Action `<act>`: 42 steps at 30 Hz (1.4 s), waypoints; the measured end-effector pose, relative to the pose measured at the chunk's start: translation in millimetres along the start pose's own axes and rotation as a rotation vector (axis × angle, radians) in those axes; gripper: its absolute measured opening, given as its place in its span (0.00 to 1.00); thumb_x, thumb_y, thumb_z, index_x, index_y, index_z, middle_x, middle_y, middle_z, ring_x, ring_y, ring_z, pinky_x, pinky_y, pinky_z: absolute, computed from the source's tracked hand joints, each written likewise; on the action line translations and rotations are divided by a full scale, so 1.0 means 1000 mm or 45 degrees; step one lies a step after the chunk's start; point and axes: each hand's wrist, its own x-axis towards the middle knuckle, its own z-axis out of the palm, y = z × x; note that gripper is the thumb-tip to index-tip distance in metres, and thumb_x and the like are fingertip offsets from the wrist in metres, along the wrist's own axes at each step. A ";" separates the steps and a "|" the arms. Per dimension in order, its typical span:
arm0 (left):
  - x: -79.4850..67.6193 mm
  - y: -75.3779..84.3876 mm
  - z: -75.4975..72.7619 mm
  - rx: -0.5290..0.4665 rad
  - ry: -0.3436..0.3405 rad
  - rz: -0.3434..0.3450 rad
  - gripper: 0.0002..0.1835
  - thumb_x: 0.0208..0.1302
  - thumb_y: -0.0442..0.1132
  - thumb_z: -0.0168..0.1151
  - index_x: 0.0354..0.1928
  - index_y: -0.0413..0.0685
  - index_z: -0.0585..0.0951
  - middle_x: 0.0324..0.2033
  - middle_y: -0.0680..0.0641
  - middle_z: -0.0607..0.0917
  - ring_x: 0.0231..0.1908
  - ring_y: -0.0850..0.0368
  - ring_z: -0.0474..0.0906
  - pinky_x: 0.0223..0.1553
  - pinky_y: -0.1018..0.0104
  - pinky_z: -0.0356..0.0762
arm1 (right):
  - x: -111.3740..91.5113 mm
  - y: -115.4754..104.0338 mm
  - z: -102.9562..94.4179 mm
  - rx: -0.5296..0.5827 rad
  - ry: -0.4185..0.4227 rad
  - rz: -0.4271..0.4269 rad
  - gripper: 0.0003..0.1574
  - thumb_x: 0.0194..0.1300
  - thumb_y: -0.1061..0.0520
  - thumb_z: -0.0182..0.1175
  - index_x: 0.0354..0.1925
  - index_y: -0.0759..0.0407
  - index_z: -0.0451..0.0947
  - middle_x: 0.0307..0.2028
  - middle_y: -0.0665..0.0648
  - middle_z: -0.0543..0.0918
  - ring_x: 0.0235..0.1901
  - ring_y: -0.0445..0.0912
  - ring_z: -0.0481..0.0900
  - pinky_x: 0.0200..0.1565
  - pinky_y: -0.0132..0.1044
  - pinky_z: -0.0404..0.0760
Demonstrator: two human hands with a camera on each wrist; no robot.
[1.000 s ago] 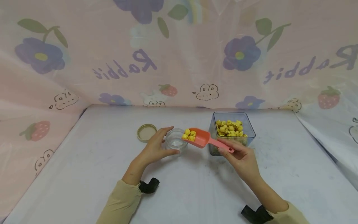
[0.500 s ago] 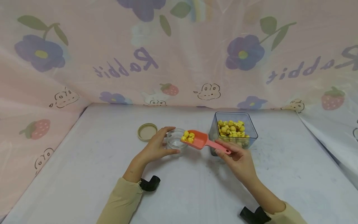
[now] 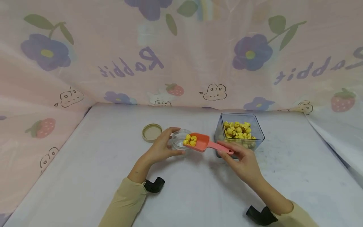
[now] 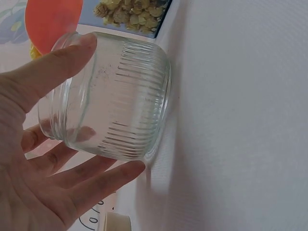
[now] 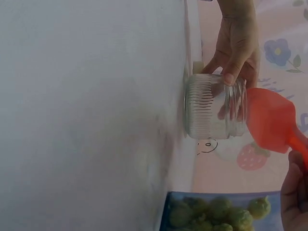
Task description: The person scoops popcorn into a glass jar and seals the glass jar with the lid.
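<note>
A clear glass jar with ribbed sides stands upright on the white surface. My left hand holds it from the left, thumb and fingers spread round its neck and side. In my right hand, the handle of an orange-pink scoop is pinched between thumb and fingers. Several pieces of yellow popcorn lie at the scoop's front end. That end overlaps the right part of the jar's mouth in the head view; in the right wrist view the scoop is right at the rim.
A see-through bluish square box with popcorn inside stands behind my right hand. To the left of the jar lies a round beige lid. A printed pink curtain closes off the back and sides of the white table.
The scoop has shifted slightly left, farther over the jar's mouth, with its popcorn still in it. My left hand stays on the jar. The head view has turned a little.
</note>
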 end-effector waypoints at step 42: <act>-0.002 0.000 0.000 -0.076 -0.015 -0.016 0.45 0.47 0.39 0.77 0.67 0.48 0.64 0.66 0.44 0.66 0.61 0.38 0.67 0.51 0.53 0.80 | 0.055 -0.051 -0.009 -0.589 -0.311 -0.046 0.14 0.58 0.59 0.67 0.44 0.61 0.84 0.26 0.49 0.78 0.25 0.42 0.71 0.24 0.29 0.72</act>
